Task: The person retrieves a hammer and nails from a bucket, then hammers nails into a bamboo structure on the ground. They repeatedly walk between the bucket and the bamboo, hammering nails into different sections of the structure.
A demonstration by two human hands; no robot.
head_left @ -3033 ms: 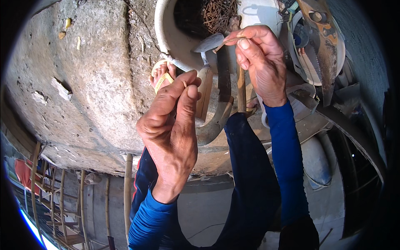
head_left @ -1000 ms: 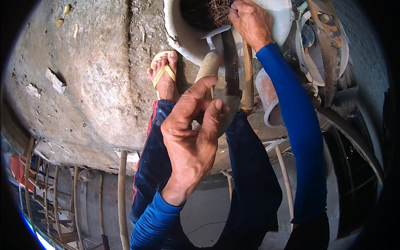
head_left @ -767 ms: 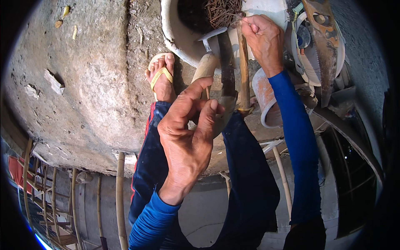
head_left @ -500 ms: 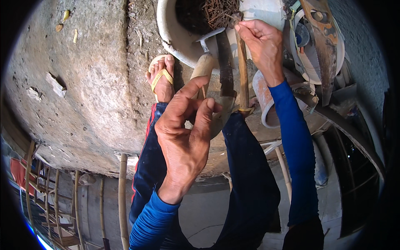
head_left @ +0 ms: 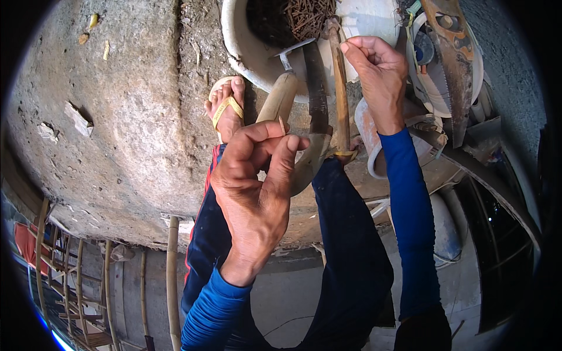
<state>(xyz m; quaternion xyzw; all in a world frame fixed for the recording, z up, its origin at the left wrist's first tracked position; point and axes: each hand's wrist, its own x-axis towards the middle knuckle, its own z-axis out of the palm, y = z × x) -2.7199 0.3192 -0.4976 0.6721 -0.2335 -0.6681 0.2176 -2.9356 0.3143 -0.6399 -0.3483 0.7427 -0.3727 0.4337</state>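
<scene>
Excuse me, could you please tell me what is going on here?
A person's left hand pinches a thin, light-brown pointed sliver. The right hand is just right of a wooden-handled hammer; whether it holds anything is unclear. Beyond, a round white tub contains thin, rusty-brown nail-like pieces. A long dark blade shows between the hammer and a metal-headed tool with a pale wooden handle.

Left hand (head_left: 252, 190) and right hand (head_left: 380, 79), bare and well apart, each in a pinch.
The left, nearer, brings thumb and forefinger close together, its other fingers curled behind; its blue-sleeved forearm (head_left: 219, 307) enters from the near edge. The right, farther, directs thumb and forefinger leftward, tips together; the sleeved right forearm (head_left: 413, 216) extends from the near edge toward the far side.
</scene>
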